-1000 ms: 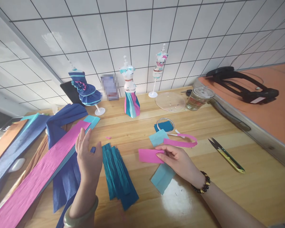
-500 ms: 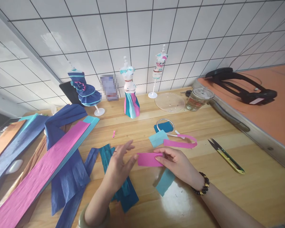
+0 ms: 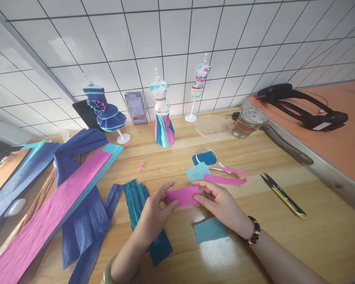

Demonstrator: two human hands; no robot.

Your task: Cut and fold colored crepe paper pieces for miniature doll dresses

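Here, left hand (image 3: 154,211) and right hand (image 3: 217,201) pinching pink paper piece (image 3: 182,196) by its ends, bare table (image 3: 284,240) rightward.

The wooden tabletop (image 3: 177,159) carries three small dress forms along the tiled wall: one in a navy ruffled dress (image 3: 104,114), one in a pink-and-teal skirt (image 3: 163,127) and a bare-stemmed one (image 3: 197,85), with a clear round lid (image 3: 212,126) and a glass jar (image 3: 248,122) just beside it. On the left lie long strips of pink crepe paper (image 3: 51,215) and navy crepe paper (image 3: 83,225), and near the middle a pleated teal strip (image 3: 139,197). Toward the right lie a light blue square (image 3: 197,172), a curled pink strip (image 3: 226,179), a wire ring (image 3: 206,156) on a dark teal scrap, a teal rectangle (image 3: 210,229) and thread snips (image 3: 284,195).
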